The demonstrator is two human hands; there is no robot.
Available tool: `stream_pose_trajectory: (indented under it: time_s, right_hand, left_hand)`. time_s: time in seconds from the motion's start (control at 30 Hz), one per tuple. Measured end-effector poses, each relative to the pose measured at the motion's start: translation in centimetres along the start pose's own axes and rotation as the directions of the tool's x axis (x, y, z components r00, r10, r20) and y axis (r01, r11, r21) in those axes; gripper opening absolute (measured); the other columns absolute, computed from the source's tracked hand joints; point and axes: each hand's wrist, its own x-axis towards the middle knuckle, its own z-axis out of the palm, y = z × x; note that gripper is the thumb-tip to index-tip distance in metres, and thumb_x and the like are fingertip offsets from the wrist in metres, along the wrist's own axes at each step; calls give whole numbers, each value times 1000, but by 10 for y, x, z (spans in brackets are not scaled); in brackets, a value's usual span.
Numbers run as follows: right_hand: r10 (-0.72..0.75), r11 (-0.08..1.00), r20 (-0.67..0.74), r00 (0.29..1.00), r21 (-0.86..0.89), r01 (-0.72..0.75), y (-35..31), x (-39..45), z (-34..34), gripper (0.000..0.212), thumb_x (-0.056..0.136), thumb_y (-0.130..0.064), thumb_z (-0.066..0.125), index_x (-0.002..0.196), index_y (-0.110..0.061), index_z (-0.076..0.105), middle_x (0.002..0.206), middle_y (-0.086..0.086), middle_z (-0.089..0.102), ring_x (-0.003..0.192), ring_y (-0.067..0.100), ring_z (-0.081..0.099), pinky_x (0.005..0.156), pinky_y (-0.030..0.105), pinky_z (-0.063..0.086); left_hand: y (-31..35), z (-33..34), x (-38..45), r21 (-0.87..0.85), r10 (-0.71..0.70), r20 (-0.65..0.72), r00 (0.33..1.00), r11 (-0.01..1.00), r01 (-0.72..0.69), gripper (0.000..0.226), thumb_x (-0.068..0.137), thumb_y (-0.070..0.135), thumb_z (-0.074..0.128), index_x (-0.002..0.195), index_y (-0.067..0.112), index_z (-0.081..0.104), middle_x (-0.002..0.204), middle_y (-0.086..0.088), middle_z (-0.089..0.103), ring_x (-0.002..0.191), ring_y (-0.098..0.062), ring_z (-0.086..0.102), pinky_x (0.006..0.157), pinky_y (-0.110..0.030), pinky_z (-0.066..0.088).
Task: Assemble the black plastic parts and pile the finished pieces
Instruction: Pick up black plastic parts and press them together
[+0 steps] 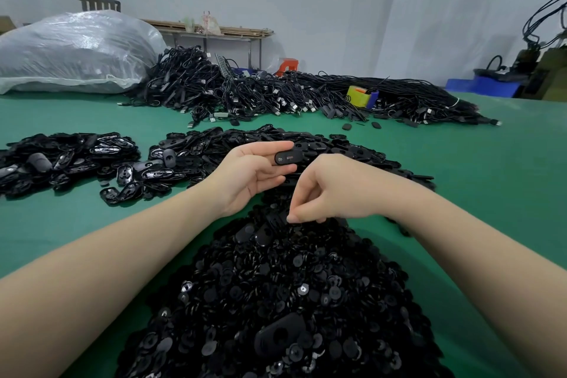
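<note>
My left hand [250, 173] holds a black oval plastic shell [288, 157] between thumb and fingers, above the middle of the table. My right hand [325, 190] is just below and right of it, its fingertips curled down into the near heap of small black round discs [276, 301]; whether they pinch a disc I cannot tell. A pile of black oval shells [337, 150] lies behind both hands. Another pile of black oval pieces [67, 159] sits at the left.
The green table [491, 169] carries a long heap of black cables [306, 92] across the back, with a yellow and blue object [362, 96] on it. A large clear plastic bag [73, 52] lies at the back left. Blue bins [484, 86] stand at the far right.
</note>
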Motion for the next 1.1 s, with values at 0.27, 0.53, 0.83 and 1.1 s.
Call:
stream_pose_trajectory:
  time_s: [0.27, 0.53, 0.83, 1.1]
  right_hand:
    - [18, 988, -169, 985, 157, 9, 8, 3, -5, 8, 89, -20, 70, 87, -24, 76, 73, -8, 75, 59, 5, 69, 58, 13, 52]
    - [187, 863, -617, 765, 475, 171, 27, 16, 4, 17, 87, -8, 70, 94, -23, 74, 78, -5, 75, 73, 8, 73, 70, 21, 57]
    - [-17, 981, -832, 554, 92, 168, 50, 16, 48, 13, 86, -10, 72, 95, -18, 77, 87, -6, 67, 79, 4, 62, 70, 12, 49]
    - [38, 960, -834, 550, 184, 212, 47, 17, 49, 14, 85, -13, 74, 95, -22, 76, 85, -19, 69, 79, -1, 65, 72, 7, 47]
  left_hand:
    - [2, -2, -1, -43, -7, 26, 1000, 999, 8, 59, 81, -17, 33, 100, 13, 79, 100, -10, 76, 93, -23, 74, 74, -25, 60]
    - [2, 0, -1, -41, 9, 0, 1000, 999, -9, 28, 96, 2, 53, 102, 16, 76, 104, -10, 76, 92, -20, 75, 68, -22, 59]
    - [0, 6, -3, 78, 20, -61, 998, 997, -16, 17, 93, 3, 63, 98, 16, 73, 92, -2, 78, 83, -13, 75, 64, -19, 57]
    - [-1, 7, -6, 140, 36, -10, 999, 990, -34, 25, 96, -1, 57, 98, 18, 73, 93, 1, 78, 88, -14, 75, 66, -19, 56]
